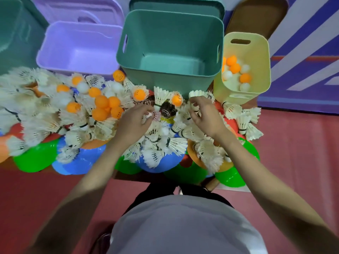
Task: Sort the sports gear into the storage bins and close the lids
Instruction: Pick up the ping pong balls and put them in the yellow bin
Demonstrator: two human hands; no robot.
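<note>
Shuttlecocks, white and feathery with frayed skirts and dark bands at the cork, lie heaped under our fingers, mixed with smooth orange ping-pong balls and a few white ones. Beneath the heap, glossy plastic cones in green, blue, orange and red poke out toward us, below our wrists.

Our left hand has its fingers curled down into the pile, pinching at a white ball; we cannot tell how firmly it is held. Our right hand has thumb and fingers bent together around a shuttlecock in hand, its skirt standing up just beyond the fingertips.

Straight beyond both sets of fingertips stands the teal bin, matte plastic with rounded corners and slot handles, nothing showing inside. Beyond and to the right of our right fingers, the pale yellow bin, smaller and rounded, holds orange and white balls. Beyond and to the left of our left fingers sits the lilac bin, with a lilac lid behind it and a teal lid behind the teal bin.

Small dark printed dots mark some orange balls; we can read no writing on them.
</note>
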